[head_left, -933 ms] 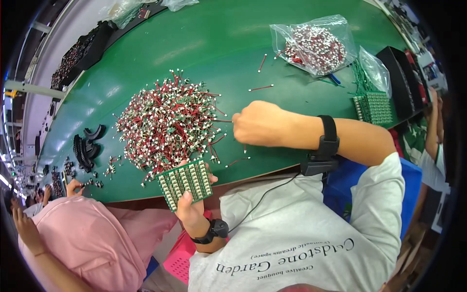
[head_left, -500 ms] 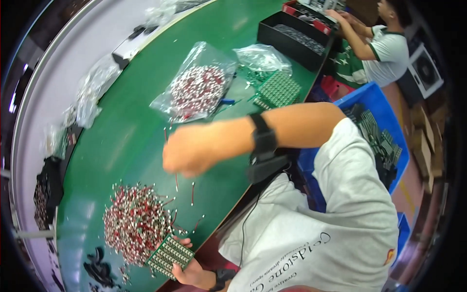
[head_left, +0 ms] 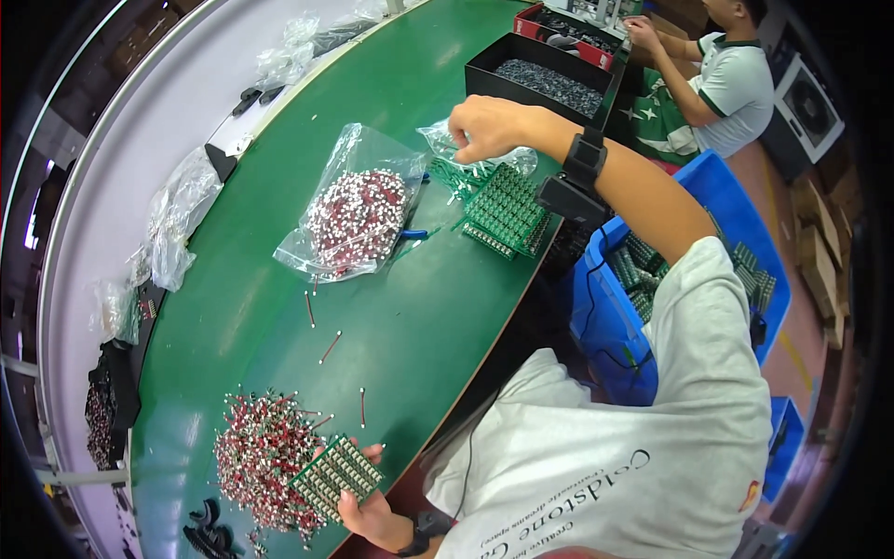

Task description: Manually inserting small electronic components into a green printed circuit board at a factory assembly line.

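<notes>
My left hand (head_left: 374, 518) grips a green circuit board panel (head_left: 337, 477) with rows of pale components, thumb on top. The panel is tilted beside a pile of short red-and-white wires with connectors (head_left: 265, 461). Farther up the table, my right hand (head_left: 494, 128) is raised over scattered green strips (head_left: 454, 175) and a crumpled clear plastic bag (head_left: 433, 138). Its fingers are curled together; whatever they might hold is too small to make out. A stack of green circuit board panels (head_left: 507, 212) lies just below that hand.
A clear bag of red-and-white wires (head_left: 358, 219) lies mid-table near a blue-handled tool (head_left: 414, 235). Loose wires (head_left: 331, 347) are strewn below it. Black box of small dark parts (head_left: 549, 82) at the far end. Blue bin (head_left: 643, 373) at right; another person (head_left: 736, 84) sits beyond.
My right hand has moved up and to the right, from above the loose wires to over the green strips. My left hand keeps hold of the panel. The whole view has shifted slightly.
</notes>
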The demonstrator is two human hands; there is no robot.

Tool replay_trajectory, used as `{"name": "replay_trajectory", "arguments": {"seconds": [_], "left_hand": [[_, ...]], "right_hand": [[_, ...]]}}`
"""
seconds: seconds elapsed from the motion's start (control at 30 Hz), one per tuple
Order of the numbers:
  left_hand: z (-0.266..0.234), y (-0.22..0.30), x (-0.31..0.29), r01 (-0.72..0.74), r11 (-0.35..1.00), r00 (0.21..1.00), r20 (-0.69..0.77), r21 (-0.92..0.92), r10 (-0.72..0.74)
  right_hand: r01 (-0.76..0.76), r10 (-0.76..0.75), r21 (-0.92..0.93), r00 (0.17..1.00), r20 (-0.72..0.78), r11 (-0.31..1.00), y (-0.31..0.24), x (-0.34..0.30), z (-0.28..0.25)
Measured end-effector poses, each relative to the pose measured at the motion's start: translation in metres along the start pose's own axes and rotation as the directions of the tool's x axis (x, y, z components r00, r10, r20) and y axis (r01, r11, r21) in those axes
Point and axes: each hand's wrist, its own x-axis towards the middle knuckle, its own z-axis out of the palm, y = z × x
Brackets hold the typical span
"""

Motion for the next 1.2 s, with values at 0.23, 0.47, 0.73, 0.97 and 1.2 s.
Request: {"name": "replay_trajectory", "arguments": {"seconds": [0.23, 0.47, 0.73, 0.97, 1.2], "left_hand": [[0.006, 0.000, 0.002, -0.012, 0.996, 0.995, -0.096, -0.083, 0.004], [-0.004, 0.012, -0.003, -0.021, 0.994, 0.969, -0.248, -0.109, -0.007], [-0.019, 0.004, 0.002, -0.133, 0.968, 0.954, -0.291, -0.213, 0.068], [-0.025, 0.020, -0.028, -0.104, 0.985, 0.974, -0.216, -0.135, 0.074], [0.005, -0.013, -0.003, 0.104, 0.967, 0.969, -0.194, -0.231, -0.151]], "right_hand": [[-0.017, 0.031, 0.096, 0.989, -0.148, 0.995, 0.003, -0.019, -0.007], [0.279, -0.258, 0.132, 0.954, -0.154, 0.951, -0.059, -0.017, 0.001], [0.622, -0.658, 0.624, 0.720, -0.220, 0.473, -0.229, -0.027, 0.101], [0.345, -0.694, 0.798, 0.710, 0.123, 0.494, -0.288, -0.015, 0.140], [0.517, -0.567, 0.750, 0.790, -0.233, 0.411, -0.278, -0.018, 0.151]]}}
